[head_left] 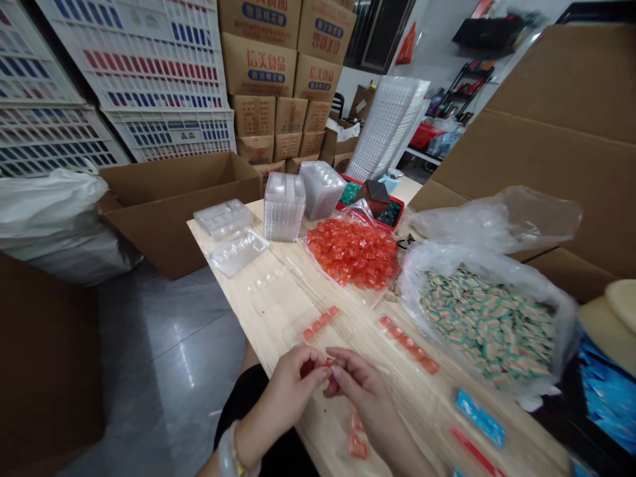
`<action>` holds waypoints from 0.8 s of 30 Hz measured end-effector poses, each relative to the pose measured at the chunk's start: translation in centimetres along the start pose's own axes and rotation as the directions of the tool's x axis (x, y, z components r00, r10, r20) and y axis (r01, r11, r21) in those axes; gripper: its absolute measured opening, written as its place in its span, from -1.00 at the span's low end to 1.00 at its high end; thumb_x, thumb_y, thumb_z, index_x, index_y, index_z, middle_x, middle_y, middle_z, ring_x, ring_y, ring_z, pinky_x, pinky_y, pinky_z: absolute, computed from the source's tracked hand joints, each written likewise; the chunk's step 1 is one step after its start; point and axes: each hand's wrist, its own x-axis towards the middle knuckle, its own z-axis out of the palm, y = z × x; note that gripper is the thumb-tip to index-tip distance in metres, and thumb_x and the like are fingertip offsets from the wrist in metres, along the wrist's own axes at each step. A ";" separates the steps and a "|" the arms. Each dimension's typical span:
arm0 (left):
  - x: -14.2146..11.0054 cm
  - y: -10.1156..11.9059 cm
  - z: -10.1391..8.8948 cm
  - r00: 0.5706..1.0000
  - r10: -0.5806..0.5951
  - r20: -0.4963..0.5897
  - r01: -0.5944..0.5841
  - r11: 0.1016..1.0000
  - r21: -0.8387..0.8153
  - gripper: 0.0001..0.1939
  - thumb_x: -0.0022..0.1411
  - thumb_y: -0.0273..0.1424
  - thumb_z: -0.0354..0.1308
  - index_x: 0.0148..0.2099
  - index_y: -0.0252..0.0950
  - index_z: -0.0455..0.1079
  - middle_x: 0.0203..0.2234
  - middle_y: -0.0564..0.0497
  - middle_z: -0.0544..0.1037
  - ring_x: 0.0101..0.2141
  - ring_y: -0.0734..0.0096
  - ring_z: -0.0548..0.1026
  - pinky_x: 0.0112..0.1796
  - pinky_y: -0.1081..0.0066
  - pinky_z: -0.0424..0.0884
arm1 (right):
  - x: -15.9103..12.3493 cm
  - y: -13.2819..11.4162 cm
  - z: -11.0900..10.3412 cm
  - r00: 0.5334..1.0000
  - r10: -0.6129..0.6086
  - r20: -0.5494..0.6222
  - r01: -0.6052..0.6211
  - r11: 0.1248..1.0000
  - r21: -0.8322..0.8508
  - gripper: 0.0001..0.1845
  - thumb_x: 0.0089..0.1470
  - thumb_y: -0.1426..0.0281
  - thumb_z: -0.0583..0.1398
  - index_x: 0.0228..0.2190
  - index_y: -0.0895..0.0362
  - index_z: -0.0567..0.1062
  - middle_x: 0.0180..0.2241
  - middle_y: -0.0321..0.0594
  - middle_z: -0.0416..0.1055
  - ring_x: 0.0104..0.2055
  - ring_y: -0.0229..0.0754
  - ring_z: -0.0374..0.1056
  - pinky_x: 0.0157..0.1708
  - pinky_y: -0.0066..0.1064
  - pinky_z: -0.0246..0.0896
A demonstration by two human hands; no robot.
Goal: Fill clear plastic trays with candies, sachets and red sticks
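Red piece [328, 362] in a two-handed pinch

Left hand [297, 379] and right hand [362, 383] grasp it by fingertips, above the worktop [362, 333] by its near edge. Partly hidden, it looks light and perhaps slick; its ends seem the best hold. Shorter row [320, 322]: four; longer row [408, 343]: apparently five; loose pieces [358, 447] by the right wrist: at least two. One orange heap [352, 253], uncountable; one whole blue packet [480, 419].

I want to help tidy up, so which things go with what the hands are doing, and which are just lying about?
Probably in use:
- left hand and right hand, with a red piece at their fingertips
- rows of red pieces
- red pile

Probably lying about:
- blue packet
- red strip
- cardboard cartons
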 end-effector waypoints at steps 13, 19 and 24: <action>-1.9 -1.6 -1.3 0.908 -0.374 0.190 0.402 0.646 -0.648 -0.66 -0.11 -0.16 0.22 -0.48 -0.37 0.29 -0.69 0.18 0.13 -0.64 0.67 0.04 -0.61 0.54 -0.13 | 0.3 0.6 1.3 0.877 -0.321 0.357 0.480 0.619 -0.622 -0.75 0.05 0.44 0.05 -0.19 0.06 0.39 -0.31 -0.18 0.35 -0.26 -0.22 0.29 -0.26 -0.38 0.25; -1.8 -1.9 -1.8 0.964 -0.264 -0.012 0.243 0.902 -0.356 -0.68 -0.05 -0.16 0.14 -0.51 -0.36 0.31 -0.68 0.15 0.18 -0.61 0.61 0.09 -0.57 0.53 -0.03 | 0.8 1.2 2.0 0.868 -0.308 0.389 0.496 0.500 -0.710 -0.72 0.10 0.47 -0.03 -0.14 0.10 0.34 -0.31 -0.16 0.35 -0.27 -0.23 0.30 -0.28 -0.40 0.25; -1.3 -3.5 -2.9 0.941 -0.298 -0.161 0.224 0.905 -0.362 -0.80 -0.01 -0.27 0.05 -0.40 -0.33 0.31 -0.61 0.13 0.28 -0.56 0.56 0.20 -0.54 0.52 0.10 | 3.1 0.3 2.1 0.810 -0.276 0.518 0.564 0.118 -0.818 -0.76 0.08 0.45 0.02 -0.21 0.13 0.40 -0.35 -0.14 0.36 -0.30 -0.17 0.25 -0.31 -0.33 0.16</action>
